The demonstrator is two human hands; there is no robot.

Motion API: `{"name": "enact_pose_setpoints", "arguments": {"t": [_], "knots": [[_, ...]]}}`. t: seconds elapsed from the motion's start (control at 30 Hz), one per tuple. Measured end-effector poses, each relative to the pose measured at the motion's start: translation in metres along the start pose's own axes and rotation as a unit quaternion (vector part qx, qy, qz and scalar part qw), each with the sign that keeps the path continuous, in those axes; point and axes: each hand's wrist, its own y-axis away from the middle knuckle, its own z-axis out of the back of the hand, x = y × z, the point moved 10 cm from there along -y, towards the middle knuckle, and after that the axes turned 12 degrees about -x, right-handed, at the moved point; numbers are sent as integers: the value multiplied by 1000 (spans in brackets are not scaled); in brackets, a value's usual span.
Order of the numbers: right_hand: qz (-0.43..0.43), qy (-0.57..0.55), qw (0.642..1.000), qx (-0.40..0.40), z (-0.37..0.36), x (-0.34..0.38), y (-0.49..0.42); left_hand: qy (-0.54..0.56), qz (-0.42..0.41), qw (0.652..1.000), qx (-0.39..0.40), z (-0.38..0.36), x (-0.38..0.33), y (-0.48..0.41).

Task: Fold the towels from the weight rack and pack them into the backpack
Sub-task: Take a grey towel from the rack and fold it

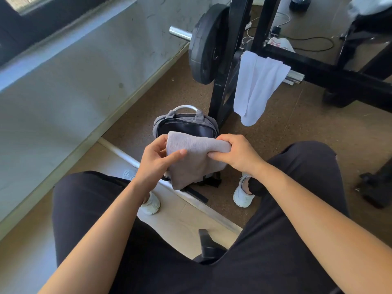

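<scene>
Right grip (234, 154) was clenched over the top right corner of the grey towel (195, 164), fingers curled round the bunched cloth. Left grip (157, 160) pinched the towel's left edge between thumb and fingers, the index finger lying along the front of the fabric. The towel was held up between the two grips at knee height and hung down from them, its lower end narrowing towards a point.

Directly behind and below it the grey backpack (184, 124) stood on the floor (286, 132) between the person's white shoes (242, 195), its main compartment unzipped and the dark lining showing. The hanging cloth covered the bag's front.

Just beyond the bag rose the black weight rack (224, 85). A white towel (256, 85) was draped over a chrome peg (294, 76) on the rack and hung well above the floor. A black weight plate (204, 47) sat on another peg to its left, close to the grey wall (84, 77).
</scene>
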Motion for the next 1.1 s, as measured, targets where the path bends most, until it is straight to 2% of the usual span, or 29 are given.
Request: {"name": "enact_pose_setpoints", "arguments": {"t": [0.1,0.17,0.27,0.47,0.6,0.67,0.8,0.93,1.03,1.1], "knots": [[-72,-120,990,-2,2,-8,0,17,23,999,29,-6,4,1],[-126,-221,967,20,-1,-10,5,35,49,997,50,-10,9,1],[-212,-315,924,37,-9,-16,11,64,95,991,73,-17,16,5],[-337,-396,852,66,-17,-16,25,141,169,970,101,-23,26,8],[-354,-434,822,104,-23,-11,32,205,218,947,119,-30,30,13],[-357,-436,816,130,-30,-8,37,219,229,941,119,-33,34,13],[-327,-429,824,174,-38,0,39,192,198,956,104,-27,34,8],[-287,-400,859,143,-35,-7,28,124,186,973,54,-15,41,3],[-294,-401,859,124,-34,-12,26,66,185,981,1,-8,45,3],[-302,-402,856,117,-34,-14,26,77,207,975,-7,-9,48,4]]}}
